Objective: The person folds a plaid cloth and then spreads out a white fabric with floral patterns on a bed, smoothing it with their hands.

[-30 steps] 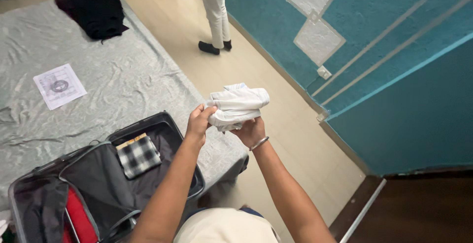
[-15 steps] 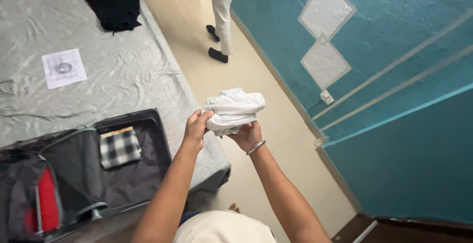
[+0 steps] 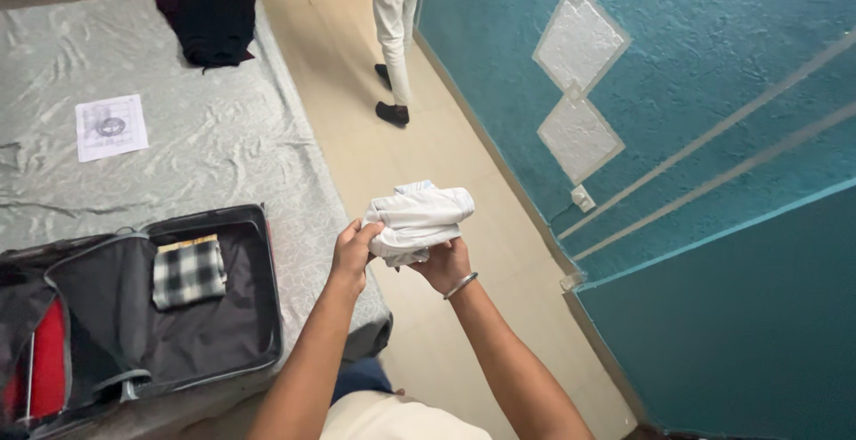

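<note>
A: What has changed since a second ago?

B: Mostly the view. It has swung a little, so the open suitcase (image 3: 152, 315) now sits further left and lower, and the person standing by the wall (image 3: 392, 39) shows more fully. The white cloth (image 3: 419, 217) has stayed up in front of the chest, in both hands as before.

A: How are the hands set?

B: The left hand (image 3: 354, 251) is clenched on the near left end of the bundle, thumb on top. The right hand (image 3: 443, 263), with a metal bangle (image 3: 462, 285) at the wrist, grips it from beneath, fingers curled round the lower folds.

A: So where does the work stand?

B: I'd judge the cloth is already rolled or folded into a tight bundle, though a loose edge hangs at the bottom. It is held over the floor (image 3: 419, 146), just beside the bed (image 3: 205, 146), well apart from the suitcase.

A: What's packed?

B: A checked cloth (image 3: 188, 273) lies in the dark half, something red (image 3: 45, 369) in the other. A black garment (image 3: 212, 19) and a printed sheet (image 3: 111, 126) lie on the bed, unpacked.
</note>
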